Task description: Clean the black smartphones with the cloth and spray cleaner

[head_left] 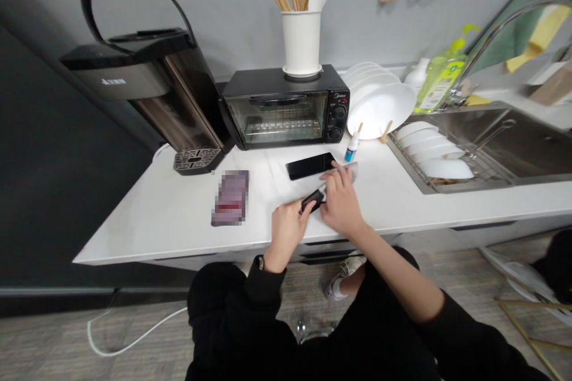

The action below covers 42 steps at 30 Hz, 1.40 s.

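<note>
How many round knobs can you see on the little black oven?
2. Both are on the right side of the oven's front: the upper knob and the lower knob just below it. Neither is hidden.

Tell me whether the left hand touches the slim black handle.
Touching. In the head view, the left hand grips the slim black handle, thumb against it.

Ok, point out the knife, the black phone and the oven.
Knife [314, 198], head view: on the black handle.
Black phone [310, 166], head view: on the dark screen.
Oven [283, 118], head view: on the glass door.
</note>
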Tool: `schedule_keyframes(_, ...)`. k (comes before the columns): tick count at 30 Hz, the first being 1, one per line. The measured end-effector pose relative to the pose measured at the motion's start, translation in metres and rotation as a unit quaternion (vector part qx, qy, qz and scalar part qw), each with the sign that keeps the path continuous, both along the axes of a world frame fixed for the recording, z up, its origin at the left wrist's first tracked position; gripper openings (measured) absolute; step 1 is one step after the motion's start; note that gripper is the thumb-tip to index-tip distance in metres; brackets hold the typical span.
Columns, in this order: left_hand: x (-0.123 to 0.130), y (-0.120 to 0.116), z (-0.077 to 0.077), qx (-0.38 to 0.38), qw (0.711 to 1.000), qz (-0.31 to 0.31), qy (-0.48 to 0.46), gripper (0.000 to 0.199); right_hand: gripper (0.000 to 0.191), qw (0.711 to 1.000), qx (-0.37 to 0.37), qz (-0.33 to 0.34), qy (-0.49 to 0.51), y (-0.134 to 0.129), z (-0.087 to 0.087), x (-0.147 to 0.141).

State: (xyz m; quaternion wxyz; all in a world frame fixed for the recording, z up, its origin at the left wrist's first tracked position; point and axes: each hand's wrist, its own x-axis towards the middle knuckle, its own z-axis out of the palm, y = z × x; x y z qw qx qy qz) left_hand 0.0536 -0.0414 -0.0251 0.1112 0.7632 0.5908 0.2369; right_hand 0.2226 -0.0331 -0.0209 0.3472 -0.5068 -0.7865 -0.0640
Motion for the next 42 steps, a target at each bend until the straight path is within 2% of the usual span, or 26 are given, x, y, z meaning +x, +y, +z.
schedule_keyframes(3,-0.004,0.001,-0.001,-0.03,0.999,-0.005,0.04,0.02,0.059,0.995,-0.016,0.098,-0.016,-0.025,-0.002,-0.032)
schedule_keyframes(5,-0.005,0.002,-0.001,-0.035,0.998,-0.013,0.047,0.018,0.064,0.989,-0.017,0.141,-0.047,-0.024,0.0,-0.028)
schedule_keyframes(7,-0.005,0.002,-0.002,-0.017,0.999,-0.022,0.024,0.021,0.064,0.991,-0.003,0.12,-0.066,-0.01,0.002,-0.005)
schedule_keyframes(10,-0.001,0.002,-0.003,0.014,1.0,-0.018,-0.008,0.031,0.054,0.998,0.009,0.023,-0.049,0.013,0.004,0.028)
schedule_keyframes(13,0.0,0.001,-0.004,0.023,1.0,-0.006,-0.009,0.03,0.051,1.0,0.006,-0.002,-0.016,0.007,0.004,0.017)
schedule_keyframes(15,-0.002,0.001,-0.005,0.012,1.0,-0.011,0.004,0.021,0.055,0.999,-0.004,0.043,-0.011,-0.011,0.003,-0.006)
schedule_keyframes(17,-0.006,0.002,-0.006,-0.006,0.999,-0.025,0.028,0.013,0.061,0.992,-0.015,0.12,-0.04,-0.025,0.002,-0.022)
schedule_keyframes(19,-0.008,0.002,-0.007,-0.015,0.999,-0.032,0.035,0.011,0.064,0.982,-0.014,0.168,-0.08,-0.026,0.002,-0.018)
schedule_keyframes(21,-0.008,0.002,-0.007,-0.003,0.999,-0.036,0.006,0.016,0.06,0.987,-0.002,0.131,-0.092,-0.014,0.003,0.004)
schedule_keyframes(23,-0.005,0.001,-0.006,0.016,0.999,-0.031,-0.024,0.026,0.053,0.997,0.005,0.041,-0.072,0.0,0.003,0.026)
schedule_keyframes(25,-0.001,0.0,-0.005,0.027,0.999,-0.026,-0.033,0.029,0.048,0.999,0.009,-0.026,-0.04,0.004,0.003,0.031)
schedule_keyframes(27,0.0,-0.001,-0.004,0.023,0.999,-0.018,-0.02,0.026,0.049,1.0,0.007,-0.015,-0.018,-0.005,0.002,0.016)
schedule_keyframes(30,-0.004,0.0,-0.004,-0.003,1.0,-0.019,0.021,0.015,0.059,0.996,-0.006,0.084,-0.041,-0.027,0.0,-0.017)
schedule_keyframes(32,-0.007,0.001,-0.005,-0.016,0.999,-0.024,0.032,0.013,0.064,0.99,-0.002,0.12,-0.08,-0.031,0.0,-0.02)
schedule_keyframes(34,-0.008,0.001,-0.006,-0.008,0.999,-0.035,-0.002,0.016,0.061,0.992,0.01,0.082,-0.099,-0.022,0.001,-0.004)
schedule_keyframes(38,-0.003,0.001,-0.006,0.021,0.997,-0.042,-0.059,0.027,0.04,0.995,-0.003,-0.062,-0.081,0.001,0.007,0.033)
schedule_keyframes(40,0.0,0.001,-0.005,0.024,0.997,-0.039,-0.058,0.026,0.036,0.994,-0.007,-0.084,-0.064,-0.001,0.007,0.025)
schedule_keyframes(42,-0.001,0.001,-0.005,0.014,0.998,-0.036,-0.043,0.021,0.038,0.997,-0.004,-0.058,-0.047,-0.013,0.003,0.0)
